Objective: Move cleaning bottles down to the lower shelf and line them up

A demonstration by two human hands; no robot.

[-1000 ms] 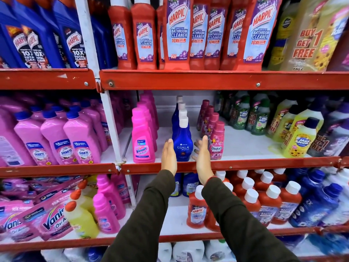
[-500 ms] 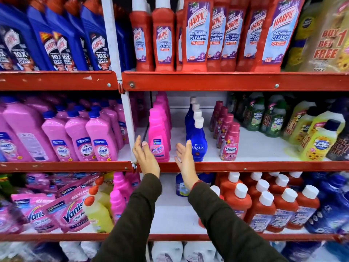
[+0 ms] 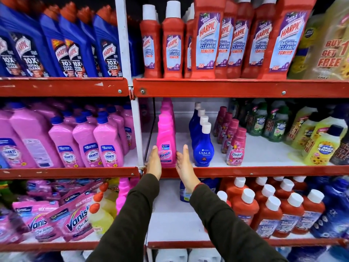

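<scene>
A row of pink Vanish bottles (image 3: 166, 140) stands on the middle shelf (image 3: 245, 172), just right of the white upright. My left hand (image 3: 154, 162) lies flat against the front bottle's left side, fingers straight. On the bottle's right side, my right hand (image 3: 184, 163) is flat too, its thumb at the bottle's edge. Neither hand curls around the bottle. Right of it stand a row of blue Ujala bottles (image 3: 203, 148) and a row of maroon Comfort bottles (image 3: 235, 148). The lower shelf (image 3: 170, 216) shows bare white board under my forearms.
Red Harpic bottles with white caps (image 3: 268, 214) fill the lower shelf's right; a pink bottle (image 3: 122, 193) and Vanish pouches (image 3: 75, 222) sit at its left. Large red Harpic bottles (image 3: 207, 40) crowd the top shelf. Pink Shakti bottles (image 3: 90, 144) fill the left bay.
Both hands have moved left, from either side of the blue Ujala bottle to either side of the pink Vanish bottle. My head has turned left with them.
</scene>
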